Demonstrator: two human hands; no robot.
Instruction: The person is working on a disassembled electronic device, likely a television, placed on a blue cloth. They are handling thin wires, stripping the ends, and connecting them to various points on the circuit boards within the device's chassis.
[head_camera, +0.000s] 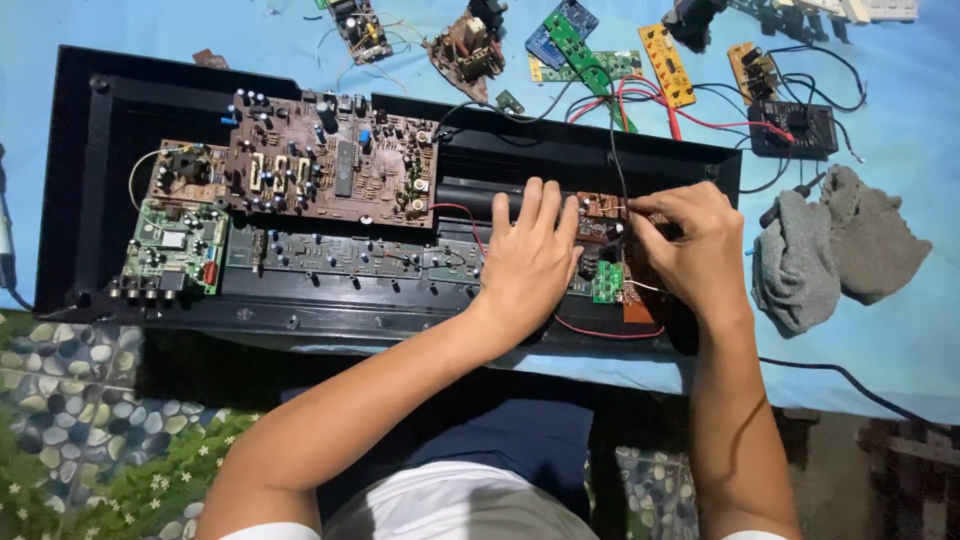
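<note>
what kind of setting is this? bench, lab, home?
Looks like an informal home repair spot, not a lab. An opened black chassis full of circuit boards lies on a light blue cloth, loose boards and wires are scattered behind it, and a pebble-pattern floor mat shows below.

The left hand (533, 262) lies flat, fingers spread, on the black chassis (90, 180), just beside a small brown circuit board (600, 212) near its right end. The right hand (690, 245) pinches at that board. Grey rags (835, 255) lie beyond the chassis's right edge.
</note>
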